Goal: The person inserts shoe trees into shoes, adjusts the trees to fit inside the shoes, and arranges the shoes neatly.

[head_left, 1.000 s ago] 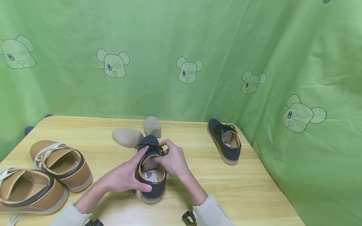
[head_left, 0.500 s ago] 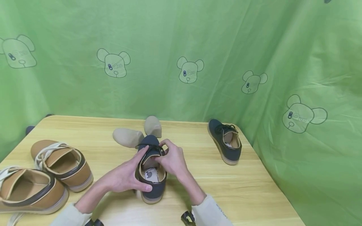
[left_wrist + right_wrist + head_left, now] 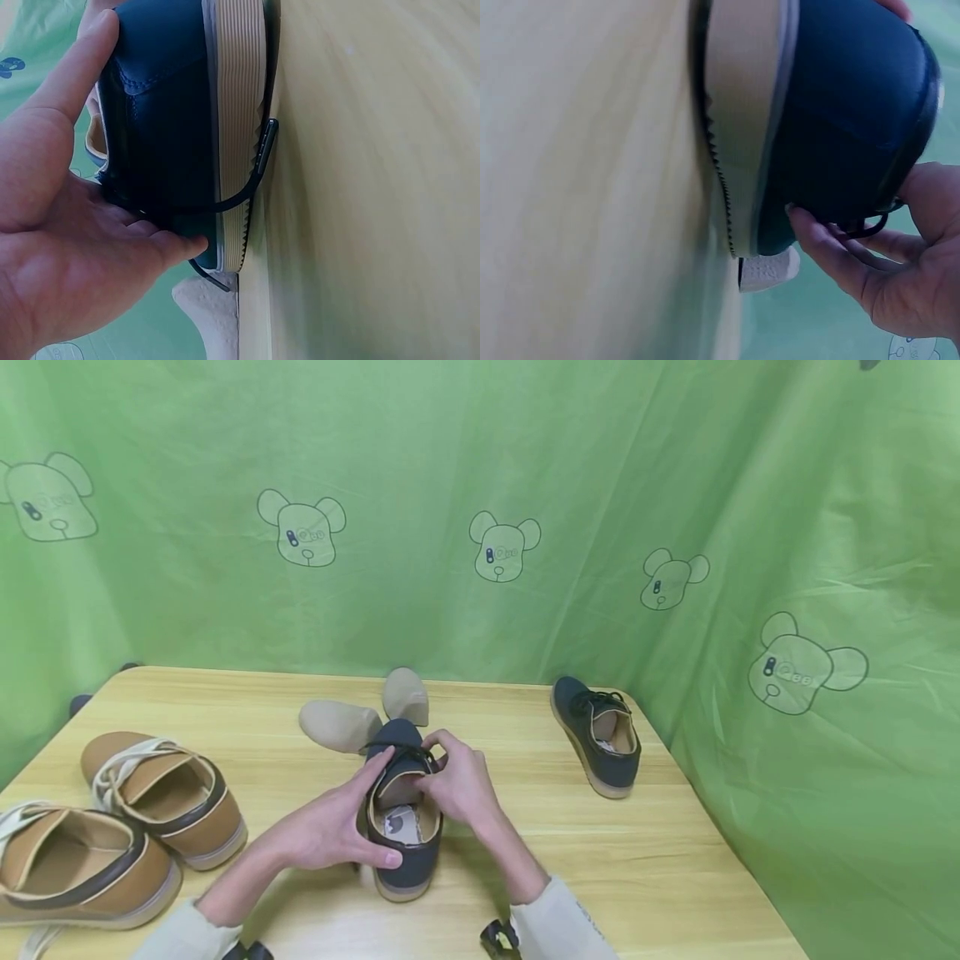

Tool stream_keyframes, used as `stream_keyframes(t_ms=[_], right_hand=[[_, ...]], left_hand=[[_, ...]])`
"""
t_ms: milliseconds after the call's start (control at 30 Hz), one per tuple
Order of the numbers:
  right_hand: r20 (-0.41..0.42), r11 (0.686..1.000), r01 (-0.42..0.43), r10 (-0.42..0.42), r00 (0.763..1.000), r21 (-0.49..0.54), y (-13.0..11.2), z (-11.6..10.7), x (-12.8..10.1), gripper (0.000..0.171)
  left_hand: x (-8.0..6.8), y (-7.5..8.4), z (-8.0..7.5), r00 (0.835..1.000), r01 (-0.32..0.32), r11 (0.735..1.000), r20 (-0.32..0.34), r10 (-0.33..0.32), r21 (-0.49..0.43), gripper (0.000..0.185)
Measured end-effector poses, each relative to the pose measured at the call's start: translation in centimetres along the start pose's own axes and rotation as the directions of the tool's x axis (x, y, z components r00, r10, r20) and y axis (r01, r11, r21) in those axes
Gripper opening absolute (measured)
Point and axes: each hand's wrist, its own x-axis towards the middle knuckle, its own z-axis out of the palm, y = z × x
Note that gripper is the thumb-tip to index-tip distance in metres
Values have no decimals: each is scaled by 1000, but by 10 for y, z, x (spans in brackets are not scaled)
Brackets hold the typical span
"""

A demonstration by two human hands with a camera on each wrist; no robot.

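Navy lace-up shoe (image 3: 401, 827) stands mid-table (image 3: 660, 860) in the head view; our left hand (image 3: 330, 835) cups its side, thumb on the heel, and our right hand (image 3: 457, 785) pinches the tongue and laces. Beige shoe inserts (image 3: 341, 724) lie just behind. Left wrist view: our left hand (image 3: 67, 255) wraps the upper (image 3: 161, 127); a lace (image 3: 251, 180) hangs over the sole. Right wrist view: right fingers (image 3: 832, 251) grip the laced edge (image 3: 855, 112). We judge a firm heel brace best while spreading the throat.
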Motion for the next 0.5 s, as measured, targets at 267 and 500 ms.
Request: stream_keyframes(t_ms=[267,500], right_hand=[[38,1000,7,-7,999,0,-1,-5,-2,40],[11,1000,3,-3,1000,17,0,-2,-2,42]], left_hand=[[0,-1,0,1000,-9,1000,0,9,7,132],[0,-1,0,1000,-8,1000,0,8,-2,132]])
